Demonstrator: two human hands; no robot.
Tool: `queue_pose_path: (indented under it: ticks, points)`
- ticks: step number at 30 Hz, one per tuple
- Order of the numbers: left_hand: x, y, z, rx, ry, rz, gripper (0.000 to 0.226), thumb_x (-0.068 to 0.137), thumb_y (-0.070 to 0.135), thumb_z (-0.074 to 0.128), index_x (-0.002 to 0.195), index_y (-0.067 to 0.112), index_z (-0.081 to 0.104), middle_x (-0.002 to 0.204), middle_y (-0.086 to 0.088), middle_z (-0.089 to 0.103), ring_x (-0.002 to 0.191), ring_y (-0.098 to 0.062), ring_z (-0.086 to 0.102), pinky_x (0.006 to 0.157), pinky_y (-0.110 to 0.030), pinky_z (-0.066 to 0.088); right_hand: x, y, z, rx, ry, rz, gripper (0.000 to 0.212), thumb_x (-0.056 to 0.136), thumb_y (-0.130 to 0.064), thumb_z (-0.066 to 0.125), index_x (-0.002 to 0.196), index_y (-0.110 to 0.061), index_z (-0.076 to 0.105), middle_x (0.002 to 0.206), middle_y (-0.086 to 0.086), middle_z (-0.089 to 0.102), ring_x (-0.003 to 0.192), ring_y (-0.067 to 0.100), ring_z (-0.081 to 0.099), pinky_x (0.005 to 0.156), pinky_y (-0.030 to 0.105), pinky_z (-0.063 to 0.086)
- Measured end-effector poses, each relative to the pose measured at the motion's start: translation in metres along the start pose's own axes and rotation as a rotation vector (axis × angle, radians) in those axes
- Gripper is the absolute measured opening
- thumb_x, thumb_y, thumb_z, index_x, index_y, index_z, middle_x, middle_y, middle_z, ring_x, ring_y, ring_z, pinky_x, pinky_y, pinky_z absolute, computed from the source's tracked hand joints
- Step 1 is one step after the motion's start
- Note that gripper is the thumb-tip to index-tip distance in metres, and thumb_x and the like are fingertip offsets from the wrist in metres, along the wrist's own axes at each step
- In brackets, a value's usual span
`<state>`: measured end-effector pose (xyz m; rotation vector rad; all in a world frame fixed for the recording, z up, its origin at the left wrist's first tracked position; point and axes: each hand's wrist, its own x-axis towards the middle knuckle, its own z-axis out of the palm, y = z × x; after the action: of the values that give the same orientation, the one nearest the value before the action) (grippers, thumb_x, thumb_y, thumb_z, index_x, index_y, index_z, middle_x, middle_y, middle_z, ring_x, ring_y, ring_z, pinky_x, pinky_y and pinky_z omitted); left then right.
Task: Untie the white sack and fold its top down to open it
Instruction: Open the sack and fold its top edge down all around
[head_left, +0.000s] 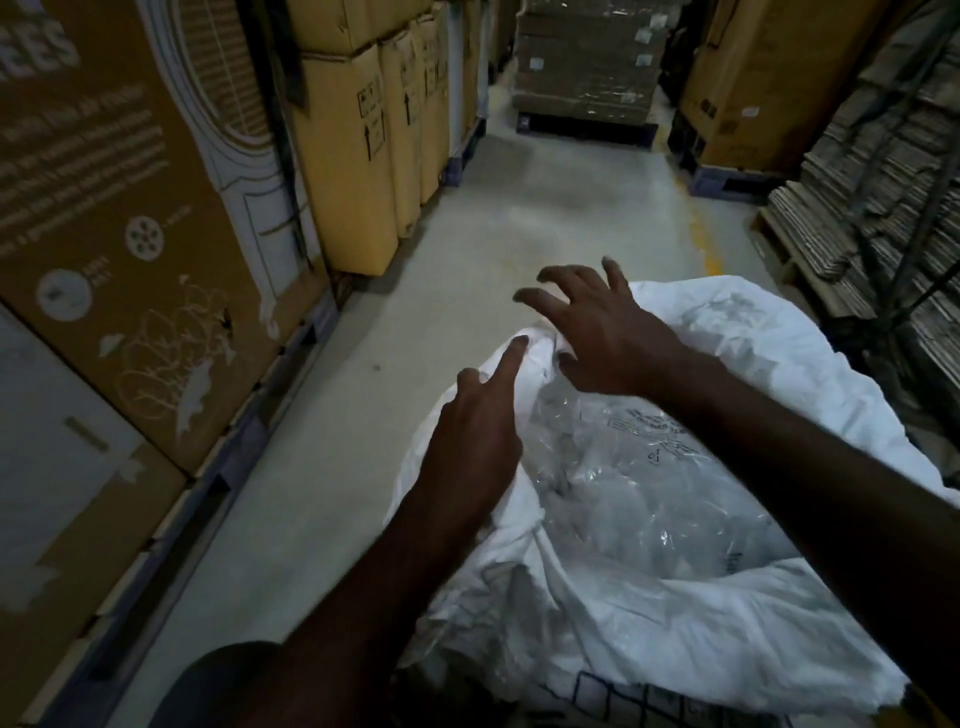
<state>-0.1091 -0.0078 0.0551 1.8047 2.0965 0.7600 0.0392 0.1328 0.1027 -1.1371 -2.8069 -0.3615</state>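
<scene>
Low and right of centre in the head view, the white sack (675, 597) sits on the concrete floor (545, 208), mouth gaping wide toward the camera. Both hands are at the far rim of that mouth. Left hand (478, 436) rests on the sack's left edge, index finger stretched fwd w/ its tip touching the bunched white fabric at the top; other fingers loosely curled, nothing gripped. Right hand (597, 332) hovers just above the same bunched fabric, fingers spread wide and clawed, palm down; thumb is near the cloth but can't tell if it touches. It holds nothing.

Sack's bottom right is cut off by the frame edge, and the right forearm covers part of its right side. Whole pic is dim and soft w/ motion blur; printing on the cartons can't be read properly. A dark grid print on the sack shows at the lower edge, partly hidden.

Inside the sack: crumpled clear plastic bags (649, 493), one w/ black print and a triangle mark, wording unreadable. What's under the plastic can't be made out.

Tall cardboard cartons (130, 234) line the left side; stacked flat cardboard (883, 208) on the right; a wrapped pallet stack (587, 67) at the aisle's far end.
</scene>
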Motion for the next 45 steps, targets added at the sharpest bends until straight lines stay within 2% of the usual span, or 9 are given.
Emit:
queue_pose_path:
  ticks: [9, 13, 15, 19, 24, 31, 38, 43, 45]
  points:
    - [0.009, -0.02, 0.009, -0.528, -0.019, 0.024, 0.074, 0.097, -0.003, 0.046, 0.159, 0.038, 0.047, 0.154, 0.015, 0.057, 0.141, -0.003, 0.053, 0.11, -0.004, 0.035, -0.058, -0.037, 0.018, 0.342, 0.06, 0.108, 0.088, 0.082, -0.016, 0.08, 0.158, -0.028, 0.038, 0.168, -0.001, 0.034, 0.147, 0.029, 0.039, 0.118, 0.044, 0.04]
    - [0.006, -0.021, -0.011, -0.928, -0.348, -0.079, 0.051, 0.108, 0.008, 0.055, 0.149, 0.04, 0.058, 0.147, 0.008, 0.066, 0.135, -0.01, 0.064, 0.109, -0.033, 0.053, -0.039, -0.036, 0.025, 0.399, 0.068, 0.143, 0.053, 0.078, -0.016, 0.064, 0.13, -0.022, 0.062, 0.127, 0.0, 0.069, 0.114, 0.035, 0.06, 0.096, 0.048, 0.05]
    - [0.007, -0.021, -0.02, -0.995, -0.465, -0.072, 0.052, 0.105, 0.01, 0.064, 0.14, 0.047, 0.06, 0.147, 0.01, 0.066, 0.121, 0.005, 0.068, 0.096, -0.02, 0.056, -0.028, -0.036, 0.024, 0.421, 0.031, 0.147, 0.037, 0.074, -0.015, 0.06, 0.111, -0.021, 0.067, 0.106, 0.0, 0.073, 0.099, 0.033, 0.063, 0.087, 0.041, 0.049]
    - [0.002, -0.038, -0.017, -0.717, -0.27, 0.08, 0.056, 0.092, 0.003, 0.08, 0.131, 0.042, 0.068, 0.128, 0.03, 0.07, 0.118, 0.015, 0.065, 0.096, -0.006, 0.046, -0.013, -0.039, 0.022, 0.444, -0.007, 0.167, 0.035, 0.076, -0.009, 0.066, 0.109, -0.021, 0.069, 0.111, 0.002, 0.072, 0.102, 0.027, 0.067, 0.082, 0.034, 0.052]
    - [0.001, -0.046, -0.007, -0.559, 0.005, 0.067, 0.049, 0.096, 0.018, 0.079, 0.144, 0.023, 0.068, 0.144, 0.01, 0.066, 0.131, 0.004, 0.058, 0.102, 0.0, 0.037, -0.069, -0.086, 0.006, 0.56, 0.131, 0.323, 0.07, 0.092, -0.024, 0.073, 0.155, -0.014, 0.045, 0.157, 0.012, 0.045, 0.138, 0.033, 0.052, 0.113, 0.041, 0.045]
    - [-0.008, -0.027, -0.01, -0.528, -0.111, 0.064, 0.058, 0.098, 0.043, 0.074, 0.153, 0.035, 0.057, 0.159, 0.012, 0.055, 0.144, -0.004, 0.051, 0.114, -0.02, 0.039, -0.163, -0.193, -0.006, 0.762, 0.018, 0.419, 0.116, 0.078, -0.075, 0.064, 0.168, -0.026, 0.01, 0.169, -0.004, 0.029, 0.148, 0.016, 0.041, 0.119, 0.034, 0.039]
    - [-0.068, -0.034, -0.039, -0.423, 0.005, -0.1, 0.074, 0.095, 0.054, 0.074, 0.16, 0.043, 0.041, 0.156, 0.011, 0.054, 0.141, -0.015, 0.055, 0.115, -0.041, 0.049, -0.17, -0.201, 0.022, 0.378, 0.213, 0.438, 0.099, 0.074, -0.033, 0.074, 0.16, -0.005, 0.034, 0.131, 0.016, 0.062, 0.096, 0.03, 0.069, 0.064, 0.037, 0.061]
    - [-0.111, -0.025, -0.044, -0.489, -0.079, -0.412, 0.1, 0.086, 0.08, 0.067, 0.166, 0.035, 0.029, 0.16, -0.002, 0.052, 0.142, -0.027, 0.057, 0.113, -0.047, 0.051, -0.171, -0.205, 0.023, 0.308, 0.3, 0.425, 0.091, 0.071, -0.022, 0.085, 0.153, -0.004, 0.05, 0.129, 0.013, 0.064, 0.091, 0.026, 0.071, 0.056, 0.032, 0.059]
    - [-0.11, -0.019, -0.037, -0.672, -0.092, -0.461, 0.099, 0.082, 0.08, 0.071, 0.16, 0.026, 0.04, 0.128, 0.012, 0.065, 0.119, -0.023, 0.071, 0.099, -0.049, 0.062, -0.171, -0.211, 0.023, 0.327, 0.314, 0.42, 0.081, 0.079, -0.021, 0.079, 0.153, -0.005, 0.05, 0.129, 0.01, 0.065, 0.092, 0.025, 0.071, 0.058, 0.033, 0.06]
